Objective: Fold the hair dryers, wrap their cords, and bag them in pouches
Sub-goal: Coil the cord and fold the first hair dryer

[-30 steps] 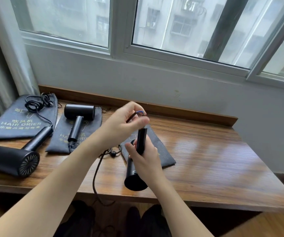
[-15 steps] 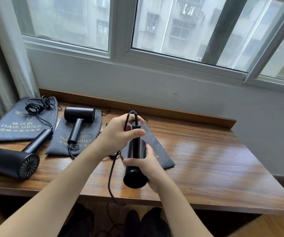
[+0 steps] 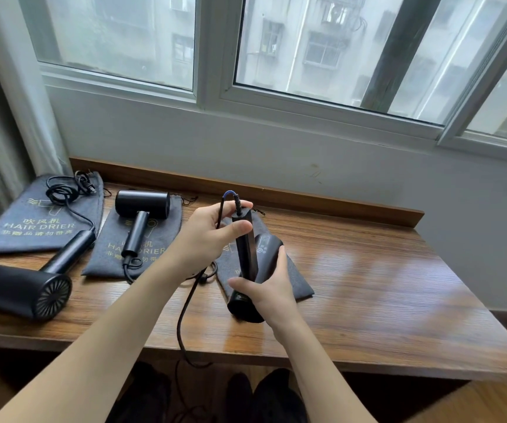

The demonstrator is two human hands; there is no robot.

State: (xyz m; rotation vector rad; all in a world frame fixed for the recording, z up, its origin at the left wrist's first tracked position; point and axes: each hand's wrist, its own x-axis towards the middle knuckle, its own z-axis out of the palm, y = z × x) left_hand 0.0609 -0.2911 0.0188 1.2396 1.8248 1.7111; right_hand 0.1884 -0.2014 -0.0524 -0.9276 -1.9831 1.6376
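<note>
A black folded hair dryer (image 3: 250, 270) is held above the wooden table (image 3: 383, 285), its handle lying up along the barrel. The barrel's lower end is clasped in the right hand (image 3: 269, 290), fingers closed around it. The top of the handle is pinched by the left hand (image 3: 212, 232) between thumb and fingers, and the cord (image 3: 185, 312) is pressed there too — it loops out of the handle tip, passes under the left hand and hangs down over the table's near edge. Directly beneath the held dryer lies a grey pouch (image 3: 295, 283), flat on the table and partly hidden. To the left, a second hair dryer (image 3: 141, 215) rests unfolded on a second grey pouch (image 3: 112, 254), its cord end curled at the foot of the handle. Farther left, a third hair dryer (image 3: 23, 288) lies on its side at the table's corner, grille towards the camera; its coiled cord (image 3: 63, 190) sits on a third pouch (image 3: 17, 227) printed "HAIR DRIER" — the handle just touches that pouch's lower edge. A window (image 3: 307, 56) runs above the back wall
</note>
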